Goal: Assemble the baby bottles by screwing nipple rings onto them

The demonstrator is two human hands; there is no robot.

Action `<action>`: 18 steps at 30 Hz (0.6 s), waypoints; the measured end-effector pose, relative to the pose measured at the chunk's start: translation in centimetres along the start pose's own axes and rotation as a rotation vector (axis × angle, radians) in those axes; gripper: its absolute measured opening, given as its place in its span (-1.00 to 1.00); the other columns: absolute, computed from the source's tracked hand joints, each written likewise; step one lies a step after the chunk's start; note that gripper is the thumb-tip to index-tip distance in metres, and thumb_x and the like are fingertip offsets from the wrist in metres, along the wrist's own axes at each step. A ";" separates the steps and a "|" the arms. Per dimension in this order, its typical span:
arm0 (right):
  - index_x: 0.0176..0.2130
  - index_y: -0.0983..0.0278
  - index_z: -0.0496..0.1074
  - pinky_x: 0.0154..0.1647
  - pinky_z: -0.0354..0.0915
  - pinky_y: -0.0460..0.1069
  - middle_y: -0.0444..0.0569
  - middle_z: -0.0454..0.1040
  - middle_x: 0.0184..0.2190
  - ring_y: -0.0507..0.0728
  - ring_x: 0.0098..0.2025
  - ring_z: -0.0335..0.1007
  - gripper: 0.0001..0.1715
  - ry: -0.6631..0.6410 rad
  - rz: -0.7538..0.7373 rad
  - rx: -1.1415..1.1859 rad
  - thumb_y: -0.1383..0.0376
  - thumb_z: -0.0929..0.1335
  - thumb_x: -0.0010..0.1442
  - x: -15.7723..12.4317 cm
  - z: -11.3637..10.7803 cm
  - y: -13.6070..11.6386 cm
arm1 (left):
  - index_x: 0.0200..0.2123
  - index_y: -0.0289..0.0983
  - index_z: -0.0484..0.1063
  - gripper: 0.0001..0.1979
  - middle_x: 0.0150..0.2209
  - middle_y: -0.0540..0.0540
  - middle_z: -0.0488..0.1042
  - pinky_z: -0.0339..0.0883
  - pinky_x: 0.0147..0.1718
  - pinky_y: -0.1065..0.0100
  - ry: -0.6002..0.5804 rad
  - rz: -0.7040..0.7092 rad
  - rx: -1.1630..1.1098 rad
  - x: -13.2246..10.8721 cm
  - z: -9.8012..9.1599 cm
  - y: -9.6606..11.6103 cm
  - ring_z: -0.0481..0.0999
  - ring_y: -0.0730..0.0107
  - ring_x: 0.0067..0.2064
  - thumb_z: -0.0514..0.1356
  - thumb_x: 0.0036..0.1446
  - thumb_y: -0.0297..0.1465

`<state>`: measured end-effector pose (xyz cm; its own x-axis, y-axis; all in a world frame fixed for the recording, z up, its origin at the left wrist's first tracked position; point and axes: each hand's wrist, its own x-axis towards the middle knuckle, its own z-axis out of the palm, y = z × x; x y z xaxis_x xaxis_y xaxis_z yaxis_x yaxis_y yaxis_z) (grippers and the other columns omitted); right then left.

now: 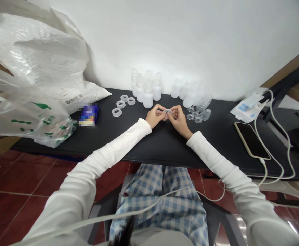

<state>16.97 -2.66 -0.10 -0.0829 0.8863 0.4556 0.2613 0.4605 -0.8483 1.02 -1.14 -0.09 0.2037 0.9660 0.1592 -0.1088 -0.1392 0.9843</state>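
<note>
A white cable (85, 222) runs nearest, across the checked trousers (159, 208) of the seated person, between two white sleeves. Beyond the lap, both hands meet over the middle of the black worktop (129, 140). The left hand (155, 117) and the right hand (179, 120) pinch one clear ring (167, 111) between their fingertips, one at each side; whether anything sits inside it is too small to tell.

To the left of the hands, four loose rings (117, 112) lie in a small group. Just beyond and right of these, five capped bottles (147, 95) stand upright in a cluster. Farther right, uncapped bottles (176, 88) stand close together near the wall, their outlines washed out. Near them, right of the right hand, lie small clear teats (198, 120) and clear caps (206, 114).

At the far left are a blue packet (89, 115), blurred, and plastic bags (47, 119). At the right, a phone (252, 140) lies with a cable plugged in, near a white-and-blue pouch (247, 106).
</note>
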 end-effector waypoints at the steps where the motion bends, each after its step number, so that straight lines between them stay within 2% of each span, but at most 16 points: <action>1: -0.19 0.16 0.26 -0.37 0.25 -0.03 -0.21 0.33 -0.45 0.01 -0.44 0.29 -0.50 -0.009 -0.003 -0.006 -0.15 0.40 0.19 0.0 0.0 -0.2 | -0.26 -0.27 0.37 -0.75 -0.51 0.07 0.56 0.48 -0.42 0.47 0.001 0.008 0.014 0.0 -0.1 0.0 0.57 0.52 -0.48 0.39 0.06 -0.38; 6: -0.24 0.17 0.28 -0.38 0.24 -0.02 -0.21 0.32 -0.48 0.02 -0.45 0.28 -0.47 -0.012 -0.015 -0.022 -0.21 0.36 0.20 -0.1 0.1 -0.2 | -0.31 -0.25 0.33 -0.74 -0.60 0.16 0.45 0.35 -0.56 0.55 0.000 0.049 0.080 0.0 -0.1 0.0 0.46 0.59 -0.57 0.39 0.05 -0.38; 13: -0.28 0.17 0.26 -0.44 0.20 -0.03 -0.21 0.29 -0.49 0.01 -0.48 0.23 -0.47 0.033 0.009 -0.004 -0.20 0.39 0.17 0.1 0.0 0.5 | -0.27 -0.25 0.35 -0.78 -0.58 0.12 0.49 0.38 -0.52 0.51 -0.047 0.042 0.060 0.0 0.2 0.0 0.50 0.55 -0.55 0.35 0.12 -0.37; 18: -0.27 0.16 0.24 -0.46 0.16 -0.02 -0.23 0.24 -0.51 0.01 -0.50 0.18 -0.48 0.018 0.012 -0.021 -0.19 0.38 0.20 0.1 -0.1 0.5 | -0.26 -0.25 0.34 -0.75 -0.56 0.10 0.50 0.37 -0.50 0.50 -0.060 0.046 0.064 0.0 0.2 -0.2 0.49 0.55 -0.54 0.36 0.11 -0.33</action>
<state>17.23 -2.40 -0.45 -0.0624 0.8906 0.4504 0.2826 0.4486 -0.8479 1.19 -1.19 -0.28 0.2583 0.9436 0.2070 -0.0575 -0.1989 0.9783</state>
